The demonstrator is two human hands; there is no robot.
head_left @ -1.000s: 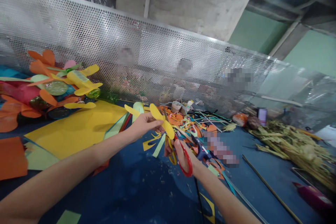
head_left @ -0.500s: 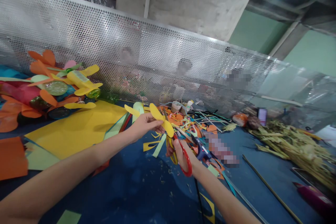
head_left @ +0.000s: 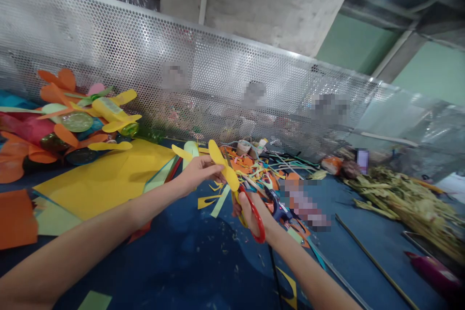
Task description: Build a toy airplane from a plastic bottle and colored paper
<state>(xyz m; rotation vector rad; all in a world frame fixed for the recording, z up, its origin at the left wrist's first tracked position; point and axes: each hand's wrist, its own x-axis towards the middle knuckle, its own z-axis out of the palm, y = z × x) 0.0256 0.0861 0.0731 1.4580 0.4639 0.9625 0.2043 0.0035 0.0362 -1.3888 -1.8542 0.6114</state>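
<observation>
My left hand pinches a yellow paper cutout with rounded, propeller-like blades, between thumb and fingers. My right hand is closed around a pair of scissors with red and yellow handles. The scissors' blades are mostly hidden behind the cutout, so I cannot tell whether they touch its edge. Beyond the hands lies a heap of orange, yellow and green paper scraps. A dark blue glue gun lies just right of my right hand.
Bottle crafts with paper blades are piled at the left, near yellow paper sheets and orange paper. A perforated metal screen stands behind the blue table. Dry husks and a thin stick lie right.
Both hands stay almost in place. The yellow cutout has shifted very slightly left, and the scissors' yellow handle appears a little closer to the red one.
</observation>
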